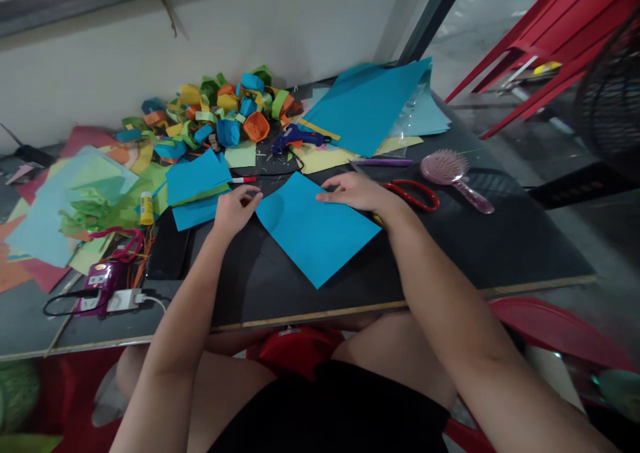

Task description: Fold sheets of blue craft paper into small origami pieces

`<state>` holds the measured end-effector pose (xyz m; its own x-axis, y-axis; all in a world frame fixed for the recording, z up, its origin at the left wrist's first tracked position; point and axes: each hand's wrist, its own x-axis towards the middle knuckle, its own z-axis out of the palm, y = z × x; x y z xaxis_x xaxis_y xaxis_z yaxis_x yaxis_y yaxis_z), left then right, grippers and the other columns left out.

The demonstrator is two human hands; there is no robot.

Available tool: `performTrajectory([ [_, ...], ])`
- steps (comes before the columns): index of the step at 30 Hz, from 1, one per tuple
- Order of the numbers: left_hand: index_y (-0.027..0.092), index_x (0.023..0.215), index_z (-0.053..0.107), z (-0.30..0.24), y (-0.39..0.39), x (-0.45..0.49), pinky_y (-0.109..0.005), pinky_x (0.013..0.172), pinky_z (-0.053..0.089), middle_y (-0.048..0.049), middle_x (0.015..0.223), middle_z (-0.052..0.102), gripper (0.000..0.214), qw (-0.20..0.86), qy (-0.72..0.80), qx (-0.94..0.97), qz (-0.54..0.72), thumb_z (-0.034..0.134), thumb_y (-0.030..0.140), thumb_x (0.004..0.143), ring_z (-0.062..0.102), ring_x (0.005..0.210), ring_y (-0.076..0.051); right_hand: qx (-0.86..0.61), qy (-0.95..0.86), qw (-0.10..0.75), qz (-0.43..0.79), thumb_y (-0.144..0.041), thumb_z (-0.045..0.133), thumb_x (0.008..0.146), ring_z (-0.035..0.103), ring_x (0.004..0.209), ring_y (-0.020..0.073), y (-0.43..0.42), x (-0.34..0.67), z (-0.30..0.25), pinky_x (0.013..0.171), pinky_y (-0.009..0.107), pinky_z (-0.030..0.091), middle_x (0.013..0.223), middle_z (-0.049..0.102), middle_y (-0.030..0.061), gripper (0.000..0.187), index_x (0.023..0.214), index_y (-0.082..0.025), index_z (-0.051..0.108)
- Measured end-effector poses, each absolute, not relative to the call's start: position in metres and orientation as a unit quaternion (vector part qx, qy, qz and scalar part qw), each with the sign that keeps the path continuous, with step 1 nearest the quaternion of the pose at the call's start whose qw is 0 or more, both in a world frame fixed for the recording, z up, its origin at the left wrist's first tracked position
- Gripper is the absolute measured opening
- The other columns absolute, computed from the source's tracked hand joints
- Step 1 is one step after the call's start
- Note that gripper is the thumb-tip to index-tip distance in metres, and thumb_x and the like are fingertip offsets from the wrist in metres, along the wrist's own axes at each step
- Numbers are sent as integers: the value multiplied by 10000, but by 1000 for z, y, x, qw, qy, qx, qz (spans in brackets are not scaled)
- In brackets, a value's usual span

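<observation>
A square sheet of blue paper (317, 229) lies turned cornerwise before me, its near corner pointing toward the table's front edge. My left hand (236, 209) is at its left corner, thumb and forefinger tips brought together on the edge. Across the upper right edge rests my right hand (357, 191), palm down, thumb and fingers stretched over the sheet with a gap between them. Blue folded papers (197, 183) lie left of my left hand. Red-handled scissors (415, 196) sit beside my right wrist, partly hidden by it.
Behind are a heap of small folded paper pieces (227, 129), a blue glue gun (300, 136) and large blue sheets (370, 103). A pink hairbrush (445, 167) lies right. Leftward are a glue stick (146, 208), black phone (169, 246) and purple power strip (103, 283).
</observation>
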<state>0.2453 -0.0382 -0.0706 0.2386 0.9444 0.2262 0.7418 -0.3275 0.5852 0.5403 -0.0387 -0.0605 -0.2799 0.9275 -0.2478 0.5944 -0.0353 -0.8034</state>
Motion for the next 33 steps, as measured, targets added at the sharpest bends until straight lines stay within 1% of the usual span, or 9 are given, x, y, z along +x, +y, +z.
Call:
performTrajectory([
  [3, 187, 990, 714, -72, -36, 244, -257, 572, 475, -49, 734, 725, 279, 158, 560, 771, 257, 589, 404, 867, 659, 650, -176, -587, -689, 169, 389, -721, 625, 711, 380, 370, 94, -37, 541, -67, 448, 272, 276, 406, 402, -37, 550, 559, -196, 564],
  [6, 201, 1033, 703, -75, -35, 244, -261, 628, 504, -43, 776, 735, 267, 183, 563, 764, 256, 649, 370, 833, 673, 705, -179, -587, -698, 141, 386, -735, 604, 717, 434, 351, 112, -39, 538, -67, 455, 284, 325, 382, 419, -22, 597, 479, -205, 465],
  [10, 224, 1037, 702, -77, -35, 243, -271, 649, 507, -48, 862, 744, 218, 174, 550, 779, 245, 627, 317, 854, 677, 768, -187, -604, -687, 133, 382, -673, 597, 775, 496, 358, 117, -45, 530, -60, 455, 288, 394, 488, 596, 19, 496, 636, -197, 600],
  [13, 219, 995, 709, -78, -35, 243, -280, 688, 504, -62, 959, 740, 194, 145, 511, 815, 231, 561, 298, 897, 677, 849, -196, -595, -685, 146, 395, -624, 646, 767, 510, 359, 114, -46, 529, -58, 432, 282, 412, 557, 654, 43, 440, 757, -184, 643],
  [16, 211, 971, 702, -78, -36, 243, -272, 681, 491, -65, 979, 730, 215, 126, 488, 833, 226, 507, 293, 927, 670, 871, -191, -587, -648, 192, 447, -641, 642, 764, 548, 391, 129, -45, 530, -61, 409, 274, 409, 648, 693, 46, 545, 1075, -194, 626],
  [18, 208, 963, 692, -79, -37, 245, -262, 677, 483, -63, 977, 724, 227, 124, 476, 841, 225, 480, 288, 941, 665, 882, -185, -591, -618, 220, 470, -669, 585, 793, 566, 413, 133, -44, 529, -64, 399, 270, 404, 704, 704, 51, 622, 1203, -203, 567],
  [25, 207, 1000, 673, -79, -39, 250, -284, 753, 499, -65, 1023, 719, 246, 109, 441, 868, 199, 446, 291, 961, 651, 980, -201, -589, -687, 180, 386, -468, 658, 799, 527, 391, 128, -46, 520, -62, 476, 281, 405, 496, 594, 1, 284, 793, -185, 665],
  [29, 180, 1026, 673, -75, -39, 249, -355, 846, 495, -115, 1089, 690, 298, 26, 473, 854, 216, 408, 303, 964, 623, 1050, -246, -582, -707, 200, 348, -428, 634, 825, 546, 428, 135, -46, 519, -65, 522, 292, 413, 532, 616, 11, 246, 813, -184, 665],
  [33, 154, 912, 671, -65, -38, 239, -415, 865, 483, -147, 1058, 667, 246, -45, 574, 801, 160, 443, 245, 893, 612, 1026, -289, -582, -720, 216, 311, -434, 618, 844, 491, 434, 116, -45, 518, -68, 534, 284, 380, 530, 589, 0, 259, 839, -179, 666],
])
